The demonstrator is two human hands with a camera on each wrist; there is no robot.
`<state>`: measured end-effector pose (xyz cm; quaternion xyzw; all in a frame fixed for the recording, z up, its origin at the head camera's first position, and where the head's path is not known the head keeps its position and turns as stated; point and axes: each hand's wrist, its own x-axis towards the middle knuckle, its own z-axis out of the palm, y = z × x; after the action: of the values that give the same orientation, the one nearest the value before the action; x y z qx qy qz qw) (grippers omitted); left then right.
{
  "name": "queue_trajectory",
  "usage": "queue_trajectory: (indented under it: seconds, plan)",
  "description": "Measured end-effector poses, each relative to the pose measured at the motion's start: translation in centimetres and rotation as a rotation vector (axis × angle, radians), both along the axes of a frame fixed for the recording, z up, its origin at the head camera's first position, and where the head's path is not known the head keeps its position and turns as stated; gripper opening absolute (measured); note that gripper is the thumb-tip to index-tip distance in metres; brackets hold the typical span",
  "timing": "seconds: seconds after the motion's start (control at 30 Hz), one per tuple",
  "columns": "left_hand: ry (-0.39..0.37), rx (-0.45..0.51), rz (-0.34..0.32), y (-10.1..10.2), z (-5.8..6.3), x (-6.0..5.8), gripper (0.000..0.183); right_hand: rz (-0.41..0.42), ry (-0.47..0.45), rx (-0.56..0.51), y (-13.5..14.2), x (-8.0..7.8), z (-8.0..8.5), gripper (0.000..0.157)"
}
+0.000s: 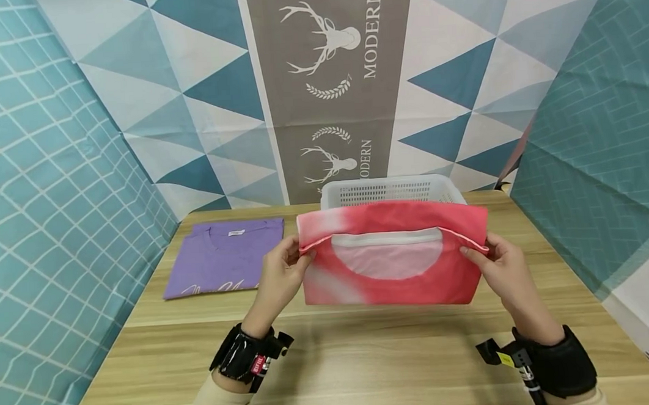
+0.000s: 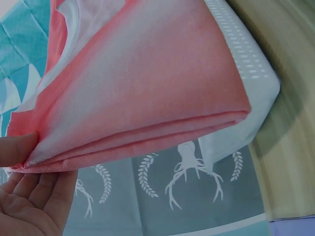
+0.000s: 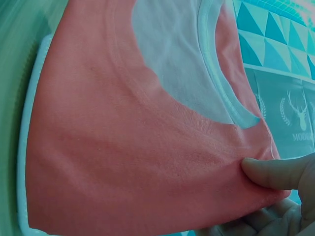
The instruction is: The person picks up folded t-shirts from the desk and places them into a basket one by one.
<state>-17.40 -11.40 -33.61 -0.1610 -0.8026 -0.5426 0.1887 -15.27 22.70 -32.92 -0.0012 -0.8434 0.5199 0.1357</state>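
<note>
A folded red and white T-shirt (image 1: 395, 290) is held up above the table, its round neckline facing me. My left hand (image 1: 282, 277) pinches its left edge near the shoulder, thumb in front and fingers behind. On the opposite edge my right hand (image 1: 505, 270) grips the cloth the same way. The left wrist view shows the stacked fabric layers of the T-shirt (image 2: 147, 88) beside the left thumb (image 2: 18, 149). In the right wrist view the right thumb (image 3: 270, 172) presses on the front of the shirt near the collar.
Behind the shirt stands a white plastic basket (image 1: 390, 190), partly hidden by it. A folded purple T-shirt (image 1: 228, 256) lies at the back left of the wooden table (image 1: 366, 365). Patterned cloth (image 1: 202, 80) hangs behind the table, with blue tiled-pattern cloth (image 1: 37, 181) on the left.
</note>
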Motion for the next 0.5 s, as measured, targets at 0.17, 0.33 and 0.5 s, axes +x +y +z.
queue_trajectory:
  seconds: [0.17, 0.33, 0.5]
  plan:
    - [0.022, -0.009, 0.008, 0.6, 1.2, -1.1, 0.02, 0.007, 0.041, -0.005, 0.4, -0.8, 1.3, 0.041]
    - [0.033, -0.023, -0.002, 1.3, 2.3, -2.1, 0.019, -0.016, 0.111, 0.016, 0.8, -1.7, 2.4, 0.037]
    - [0.017, -0.015, -0.01, 1.8, 3.1, -2.9, 0.018, -0.034, 0.139, 0.049, 1.2, -2.4, 3.1, 0.036]
